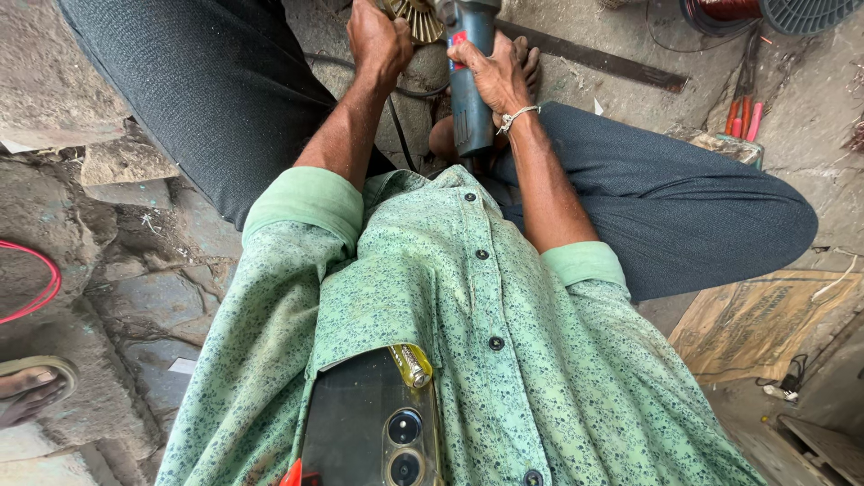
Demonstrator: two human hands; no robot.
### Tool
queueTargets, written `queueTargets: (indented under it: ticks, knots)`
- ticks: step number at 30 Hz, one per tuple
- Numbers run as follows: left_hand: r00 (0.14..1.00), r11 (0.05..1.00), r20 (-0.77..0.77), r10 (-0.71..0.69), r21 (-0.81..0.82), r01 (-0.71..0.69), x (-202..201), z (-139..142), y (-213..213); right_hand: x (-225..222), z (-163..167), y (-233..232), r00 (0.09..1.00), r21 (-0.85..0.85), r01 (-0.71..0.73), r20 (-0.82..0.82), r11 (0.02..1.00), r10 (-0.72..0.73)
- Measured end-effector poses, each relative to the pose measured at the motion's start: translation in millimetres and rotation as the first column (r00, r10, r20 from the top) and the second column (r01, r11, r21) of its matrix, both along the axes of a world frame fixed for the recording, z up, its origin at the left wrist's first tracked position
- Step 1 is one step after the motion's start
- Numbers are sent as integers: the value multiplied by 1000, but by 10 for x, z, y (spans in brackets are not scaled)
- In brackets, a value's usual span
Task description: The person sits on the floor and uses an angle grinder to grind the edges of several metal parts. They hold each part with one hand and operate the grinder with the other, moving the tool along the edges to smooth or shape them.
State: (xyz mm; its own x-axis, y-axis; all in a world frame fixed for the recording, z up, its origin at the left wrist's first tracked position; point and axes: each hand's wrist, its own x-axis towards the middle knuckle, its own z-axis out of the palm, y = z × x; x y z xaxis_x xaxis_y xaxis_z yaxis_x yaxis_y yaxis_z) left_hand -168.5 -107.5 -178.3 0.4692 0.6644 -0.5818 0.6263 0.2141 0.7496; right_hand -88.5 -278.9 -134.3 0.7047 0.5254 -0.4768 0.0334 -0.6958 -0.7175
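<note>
A person sits cross-legged on rough stone floor [135, 270], knees hemming in the work at twelve o'clock. The right hand [493, 76] wraps tightly around the blue, cylindrical angle grinder [470, 81]; the left hand [378, 40] closes by its ribbed flap disc [416, 18]. A flat metal bar [612, 61] lies at one o'clock.

we've got a pale green shirt [504, 360] with a tiny dark floral print and dark buttons, sleeves [306, 202] rolled into plain green cuffs, dark grey trousers [684, 207], bare feet, and a thin silver bracelet [518, 116] on the right wrist.
</note>
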Motion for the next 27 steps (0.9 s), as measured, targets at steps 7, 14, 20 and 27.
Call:
queueTargets:
  ticks: [7, 14, 20, 27]
  knots:
    - [1000, 1000, 5, -17, -14, 17, -120, -30, 49, -84, -11, 108, 1000, -76, -12, -16, 997, 11]
    - [1000, 999, 17, -7, -44, 7, -180, 5, 58, -124, -29, 104, 986, -372, 19, 160, 928, 44]
    - [1000, 997, -17, 18, -74, -19, -215, -38, 73, -232, -73, 108, 990, -336, 37, 141, 941, 12]
    - [999, 996, 3, 36, -86, -36, -308, -68, 71, -285, -134, 57, 990, -376, 12, 137, 926, 44]
